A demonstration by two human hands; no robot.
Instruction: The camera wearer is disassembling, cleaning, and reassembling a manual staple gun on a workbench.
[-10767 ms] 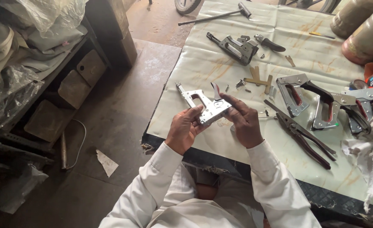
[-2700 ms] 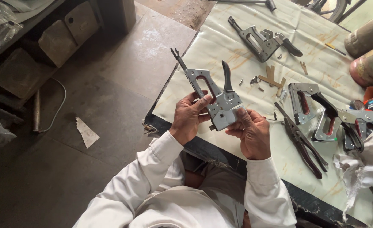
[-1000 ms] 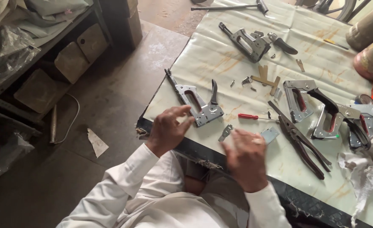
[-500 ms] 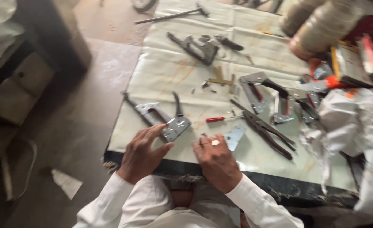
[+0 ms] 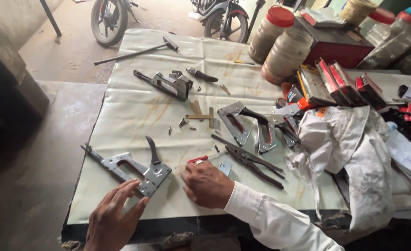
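Observation:
A grey metal staple gun (image 5: 135,169) lies on the pale plastic sheet of the table (image 5: 135,116), its black lever raised. My left hand (image 5: 113,217) rests beside it near the front edge, fingers apart, fingertips touching its body. My right hand (image 5: 208,184) lies knuckles up on the sheet just right of it, fingers curled under; whether it grips something is hidden. A small red-handled screwdriver (image 5: 200,158) lies at its fingertips, and a small square metal plate (image 5: 224,168) lies beside it.
Long pliers (image 5: 249,160), two more staple guns (image 5: 247,125) (image 5: 167,83), a hammer (image 5: 135,52), wood strips and small metal parts lie on the sheet. Jars (image 5: 280,42), red boxes (image 5: 335,83) and a crumpled white cloth (image 5: 349,148) crowd the right. Motorbike wheels (image 5: 106,18) stand beyond.
The staple gun went from both hands down onto the sheet. My hands now rest on the table beside it, and the view has tilted up toward the far end.

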